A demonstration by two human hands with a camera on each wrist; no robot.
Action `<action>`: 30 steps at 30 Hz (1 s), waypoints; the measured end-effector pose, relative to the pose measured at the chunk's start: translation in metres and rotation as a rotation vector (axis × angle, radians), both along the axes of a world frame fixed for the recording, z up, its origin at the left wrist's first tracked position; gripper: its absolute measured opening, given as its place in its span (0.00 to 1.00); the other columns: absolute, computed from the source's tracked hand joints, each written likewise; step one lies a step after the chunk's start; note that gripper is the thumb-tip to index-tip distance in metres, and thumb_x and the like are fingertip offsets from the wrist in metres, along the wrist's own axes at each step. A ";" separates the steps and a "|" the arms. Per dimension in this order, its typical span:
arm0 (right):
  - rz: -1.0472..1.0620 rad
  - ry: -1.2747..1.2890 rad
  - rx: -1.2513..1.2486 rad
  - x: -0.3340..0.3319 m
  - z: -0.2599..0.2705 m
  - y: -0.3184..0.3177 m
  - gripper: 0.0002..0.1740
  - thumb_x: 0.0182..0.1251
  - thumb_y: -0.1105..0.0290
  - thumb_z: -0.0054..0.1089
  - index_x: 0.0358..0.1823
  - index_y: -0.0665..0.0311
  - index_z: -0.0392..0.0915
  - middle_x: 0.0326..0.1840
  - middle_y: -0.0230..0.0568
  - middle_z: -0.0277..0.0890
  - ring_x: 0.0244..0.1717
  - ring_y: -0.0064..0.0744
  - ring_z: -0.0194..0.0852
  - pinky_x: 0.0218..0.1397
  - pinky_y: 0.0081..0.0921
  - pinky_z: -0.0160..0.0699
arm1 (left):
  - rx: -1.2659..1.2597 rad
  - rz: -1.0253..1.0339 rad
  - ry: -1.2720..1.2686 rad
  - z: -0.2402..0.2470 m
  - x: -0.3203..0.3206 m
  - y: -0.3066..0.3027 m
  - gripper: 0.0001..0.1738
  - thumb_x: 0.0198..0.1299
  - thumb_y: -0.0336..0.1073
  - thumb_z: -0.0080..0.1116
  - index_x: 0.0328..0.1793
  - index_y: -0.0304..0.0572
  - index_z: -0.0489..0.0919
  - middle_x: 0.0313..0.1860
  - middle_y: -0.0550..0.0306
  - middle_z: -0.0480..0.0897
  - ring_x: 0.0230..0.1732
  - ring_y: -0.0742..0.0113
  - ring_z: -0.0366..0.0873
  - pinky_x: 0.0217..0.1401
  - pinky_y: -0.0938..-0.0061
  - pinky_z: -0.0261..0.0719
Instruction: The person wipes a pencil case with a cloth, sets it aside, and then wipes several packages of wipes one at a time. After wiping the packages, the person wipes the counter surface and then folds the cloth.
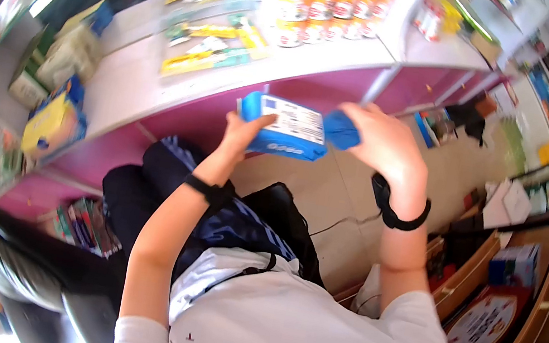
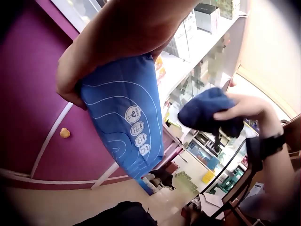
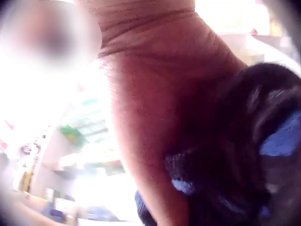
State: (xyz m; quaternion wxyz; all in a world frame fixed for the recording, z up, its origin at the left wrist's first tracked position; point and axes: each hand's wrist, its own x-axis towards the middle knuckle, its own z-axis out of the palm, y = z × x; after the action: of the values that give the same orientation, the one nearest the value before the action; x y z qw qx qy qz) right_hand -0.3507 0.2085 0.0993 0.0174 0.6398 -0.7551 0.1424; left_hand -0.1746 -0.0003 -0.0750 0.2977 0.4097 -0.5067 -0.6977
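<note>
A long counter (image 1: pixel 131 75) with a white top and purple front runs from the left edge to the upper right of the head view. A wooden desk (image 1: pixel 543 304) fills the lower right corner. Rows of orange-labelled cans (image 1: pixel 324 5) stand on the counter at the top centre, and flat packets (image 1: pixel 208 44) lie on it to their left.

In the centre of the frame, in front of the purple panel, both arms are raised. The left hand (image 1: pixel 241 130) grips a blue packet (image 1: pixel 288 130) with a white printed label. Its thumb lies over the near face, and in the left wrist view the fingers (image 2: pixel 70 89) curl round the packet's upper left edge.

Just right of the packet and touching its end, the right hand (image 1: pixel 384 143) has its fingers closed round a bunched dark blue cloth (image 1: pixel 341 130). The right wrist view is blurred and shows only palm and cloth pressed together. Each of the 2 wrists carries a black strap.
</note>
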 end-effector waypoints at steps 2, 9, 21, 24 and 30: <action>0.276 0.087 -0.098 0.034 0.047 0.000 0.16 0.60 0.68 0.68 0.51 0.58 0.82 0.42 0.46 0.81 0.43 0.53 0.86 0.46 0.45 0.86 | 0.054 -0.087 0.024 0.005 0.008 -0.005 0.48 0.56 0.38 0.82 0.68 0.19 0.58 0.56 0.33 0.80 0.50 0.51 0.88 0.47 0.60 0.93; 0.670 0.278 -0.269 0.134 0.122 0.029 0.08 0.62 0.71 0.61 0.42 0.62 0.82 0.36 0.46 0.79 0.40 0.47 0.83 0.38 0.42 0.81 | -1.231 0.309 -0.408 0.284 0.026 0.204 0.05 0.65 0.24 0.64 0.38 0.42 0.87 0.34 0.53 0.85 0.44 0.58 0.85 0.51 0.69 0.85; 0.782 0.346 -0.262 0.148 0.145 0.046 0.13 0.63 0.69 0.64 0.48 0.62 0.81 0.42 0.47 0.79 0.43 0.49 0.83 0.40 0.44 0.83 | -0.927 -0.388 -0.070 0.217 0.132 0.131 0.35 0.51 0.30 0.78 0.64 0.31 0.72 0.54 0.45 0.85 0.50 0.61 0.87 0.61 0.71 0.83; 0.799 0.353 -0.261 0.147 0.151 0.047 0.15 0.63 0.68 0.65 0.50 0.62 0.80 0.43 0.47 0.79 0.44 0.49 0.83 0.40 0.44 0.84 | -0.660 -0.350 -0.013 0.125 0.103 0.078 0.40 0.58 0.35 0.77 0.71 0.28 0.68 0.55 0.44 0.83 0.52 0.58 0.86 0.66 0.70 0.82; 0.821 0.331 -0.241 0.149 0.154 0.036 0.18 0.63 0.67 0.66 0.53 0.62 0.80 0.46 0.47 0.79 0.46 0.50 0.83 0.41 0.45 0.85 | 0.155 -0.154 -0.006 0.015 0.034 -0.020 0.55 0.57 0.43 0.81 0.76 0.19 0.55 0.61 0.32 0.79 0.55 0.47 0.87 0.56 0.59 0.91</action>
State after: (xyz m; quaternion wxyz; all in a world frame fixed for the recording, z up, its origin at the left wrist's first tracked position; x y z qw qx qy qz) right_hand -0.2016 0.2444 0.2532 0.1545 0.8936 -0.4039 0.1202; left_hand -0.1403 -0.0206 -0.0603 0.2093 0.3933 -0.4822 -0.7543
